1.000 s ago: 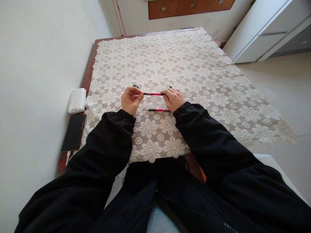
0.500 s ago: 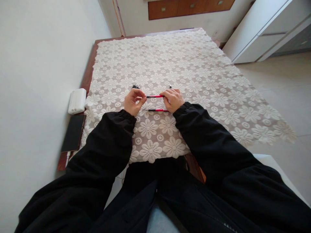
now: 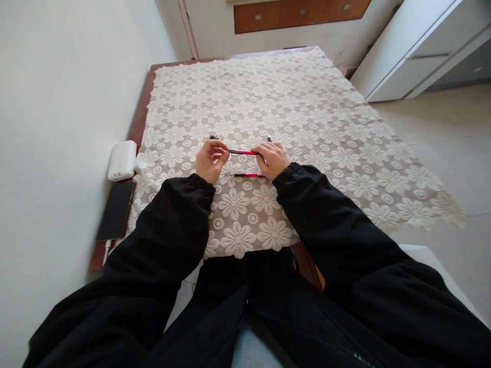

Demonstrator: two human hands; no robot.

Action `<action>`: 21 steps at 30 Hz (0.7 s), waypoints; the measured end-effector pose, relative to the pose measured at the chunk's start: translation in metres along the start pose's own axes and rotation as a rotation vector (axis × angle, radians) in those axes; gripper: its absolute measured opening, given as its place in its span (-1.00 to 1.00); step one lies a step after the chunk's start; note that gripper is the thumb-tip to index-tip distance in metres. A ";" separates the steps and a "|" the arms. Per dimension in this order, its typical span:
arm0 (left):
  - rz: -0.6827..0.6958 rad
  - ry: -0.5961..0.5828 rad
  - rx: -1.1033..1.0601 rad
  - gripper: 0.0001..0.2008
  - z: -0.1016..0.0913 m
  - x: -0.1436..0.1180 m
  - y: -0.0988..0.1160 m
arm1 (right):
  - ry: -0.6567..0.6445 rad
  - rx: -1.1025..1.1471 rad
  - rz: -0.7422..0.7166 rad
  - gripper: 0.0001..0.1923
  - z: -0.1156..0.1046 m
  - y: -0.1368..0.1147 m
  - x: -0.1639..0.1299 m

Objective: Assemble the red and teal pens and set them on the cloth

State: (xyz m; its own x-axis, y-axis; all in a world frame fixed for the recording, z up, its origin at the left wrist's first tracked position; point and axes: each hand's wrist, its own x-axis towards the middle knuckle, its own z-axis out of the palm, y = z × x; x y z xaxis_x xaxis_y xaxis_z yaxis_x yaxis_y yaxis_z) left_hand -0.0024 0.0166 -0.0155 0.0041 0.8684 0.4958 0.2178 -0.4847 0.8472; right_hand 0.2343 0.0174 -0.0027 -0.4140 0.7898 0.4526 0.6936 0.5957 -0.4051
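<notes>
A red and black pen (image 3: pixel 243 152) spans the gap between my two hands. My left hand (image 3: pixel 210 159) pinches its black end between thumb and fingertips. Around its red end, the fingers of my right hand (image 3: pixel 272 158) are closed. A second red and black pen (image 3: pixel 247 175) lies on the cloth just nearer to me, its right end by my right hand. Beyond my left hand, black ends of several pen-like things (image 3: pixel 214 137) stick out, partly hidden. A dark tip (image 3: pixel 269 138) of another slim object shows past my right hand.
A white lace tablecloth (image 3: pixel 238 202) with flowers covers the table. At the left edge sit a white boxy device (image 3: pixel 122 160) and a dark phone (image 3: pixel 116 210) with a white cable. A wall (image 3: pixel 69 102) runs along the left. White cabinets (image 3: pixel 406 56) stand far right.
The pen between my hands has shifted very slightly to the left and turned a little. Both hands stay nearly in the same place, still holding it.
</notes>
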 end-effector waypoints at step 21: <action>0.037 0.100 -0.032 -0.68 -0.002 0.003 -0.001 | 0.023 0.028 0.013 -0.72 0.000 0.005 0.000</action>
State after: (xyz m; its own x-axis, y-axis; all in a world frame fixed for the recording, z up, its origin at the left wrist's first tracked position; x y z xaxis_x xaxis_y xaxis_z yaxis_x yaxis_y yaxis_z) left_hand -0.0043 0.0193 -0.0147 -0.0859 0.8362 0.5417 0.1876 -0.5204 0.8331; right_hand 0.2380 0.0207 -0.0042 -0.3913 0.7939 0.4654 0.6818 0.5898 -0.4329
